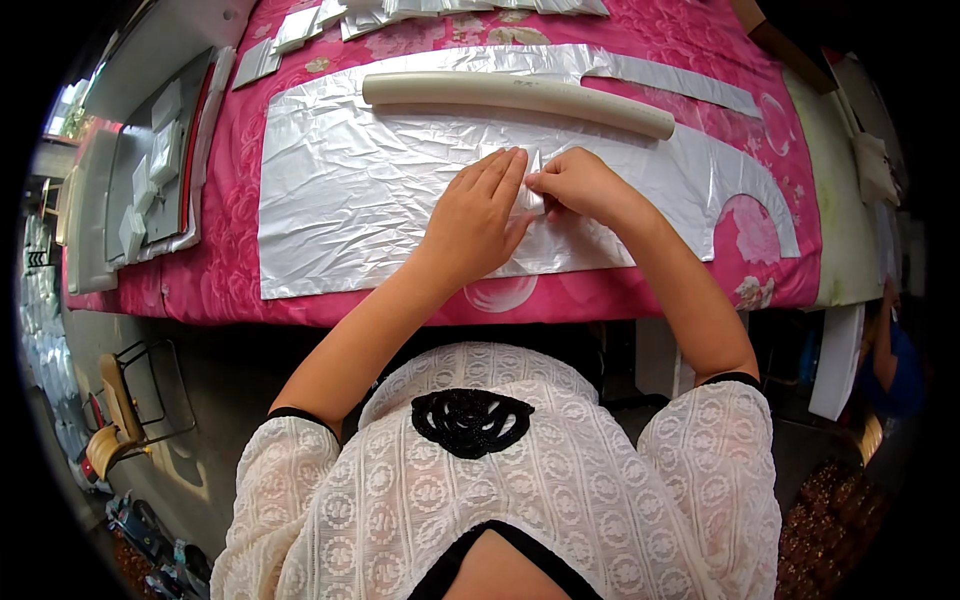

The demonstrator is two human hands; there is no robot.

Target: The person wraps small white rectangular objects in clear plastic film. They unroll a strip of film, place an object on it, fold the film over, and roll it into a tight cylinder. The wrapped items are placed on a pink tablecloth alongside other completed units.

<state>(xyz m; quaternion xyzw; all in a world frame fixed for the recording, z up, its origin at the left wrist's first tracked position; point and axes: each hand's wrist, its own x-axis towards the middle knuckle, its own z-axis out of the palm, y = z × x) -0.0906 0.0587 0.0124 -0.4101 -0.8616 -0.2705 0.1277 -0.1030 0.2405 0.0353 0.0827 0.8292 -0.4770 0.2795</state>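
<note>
A crinkled silver-white plastic sheet (340, 205), shaped like a bag with two strap-like handles at its right end, lies flat on the table. My left hand (472, 215) rests on it, fingers stretched out and side by side, with the palm down. Close by on the right, my right hand (582, 187) pinches the edge of a small white folded piece (533, 195) between thumb and fingers. Part of that piece is hidden by both hands. Beyond them, a long cream tube (515, 96) lies across the sheet.
A pink flowered cloth (235, 215) covers the table. Several flat white packets (300, 28) are lined along its far edge. At the left stands a grey tray (150, 180) with small white packets. A wooden chair (118, 410) is on the floor to the left; another person (893, 360) is at the far right.
</note>
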